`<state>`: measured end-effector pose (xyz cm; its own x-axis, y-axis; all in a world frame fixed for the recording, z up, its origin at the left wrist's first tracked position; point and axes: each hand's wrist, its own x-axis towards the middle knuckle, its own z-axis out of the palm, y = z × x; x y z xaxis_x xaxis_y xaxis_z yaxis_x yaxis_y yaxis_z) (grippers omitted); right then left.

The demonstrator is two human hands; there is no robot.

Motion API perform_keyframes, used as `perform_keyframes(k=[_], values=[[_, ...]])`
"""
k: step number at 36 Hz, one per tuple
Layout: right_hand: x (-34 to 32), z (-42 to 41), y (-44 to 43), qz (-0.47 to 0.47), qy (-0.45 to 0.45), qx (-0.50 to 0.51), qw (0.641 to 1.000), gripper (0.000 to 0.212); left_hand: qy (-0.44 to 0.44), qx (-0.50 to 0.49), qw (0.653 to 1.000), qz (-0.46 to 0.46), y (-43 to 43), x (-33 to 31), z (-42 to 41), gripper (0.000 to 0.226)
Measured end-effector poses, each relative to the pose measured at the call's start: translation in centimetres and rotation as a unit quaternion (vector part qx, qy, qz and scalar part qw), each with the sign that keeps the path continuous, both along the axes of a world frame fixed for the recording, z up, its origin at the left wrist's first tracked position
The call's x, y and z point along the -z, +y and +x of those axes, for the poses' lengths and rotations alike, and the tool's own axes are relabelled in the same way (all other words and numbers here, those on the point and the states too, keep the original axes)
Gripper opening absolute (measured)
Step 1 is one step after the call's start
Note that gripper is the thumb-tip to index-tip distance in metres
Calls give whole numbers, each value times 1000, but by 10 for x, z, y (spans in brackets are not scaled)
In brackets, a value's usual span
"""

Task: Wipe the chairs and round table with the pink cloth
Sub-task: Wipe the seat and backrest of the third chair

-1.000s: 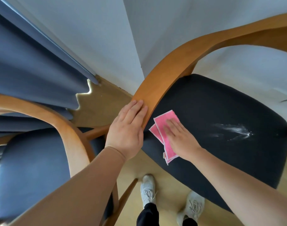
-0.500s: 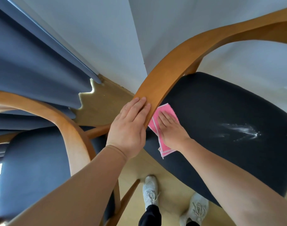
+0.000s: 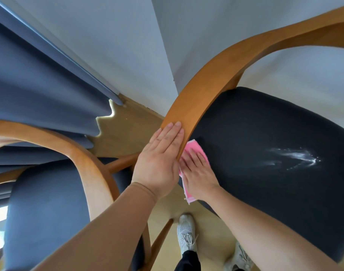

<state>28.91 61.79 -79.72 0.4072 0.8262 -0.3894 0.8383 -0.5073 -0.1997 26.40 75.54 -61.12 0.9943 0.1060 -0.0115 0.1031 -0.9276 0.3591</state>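
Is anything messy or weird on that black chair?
Yes. A white streaky smear marks the dark seat, well to the right of the pink cloth under the right hand. It stands out against the fabric.

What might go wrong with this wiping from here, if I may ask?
The white smear on the dark seat lies well to the right of the pink cloth, so it might be missed.
The cloth overhangs the seat's near edge under the right hand; it could slip off.
The left hand only rests flat on the wooden arm, so the chair might shift.
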Motion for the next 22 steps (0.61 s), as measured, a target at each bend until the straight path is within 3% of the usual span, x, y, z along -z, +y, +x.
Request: perform_keyframes(k=[3,9,14,17,19,22], values=[[4,22,30,19,-2,8,1000,76,-7,3,1000,-4,0,1,0,47],[9,43,57,40,2,76,996,70,-2,-1,1000,-14,1,1,0,48],[8,25,26,31,-31,45,998,76,-3,-1,1000,-12,1,2,0,47],[8,2,-9,38,-32,23,999,105,-1,3,1000,-5,1,1,0,47],[7,-17,-31,37,-22,36,998,110,3,5,1000,3,0,0,0,48],[4,-40,-54,66,-22,72,995,80,14,10,1000,15,0,-1,0,50]])
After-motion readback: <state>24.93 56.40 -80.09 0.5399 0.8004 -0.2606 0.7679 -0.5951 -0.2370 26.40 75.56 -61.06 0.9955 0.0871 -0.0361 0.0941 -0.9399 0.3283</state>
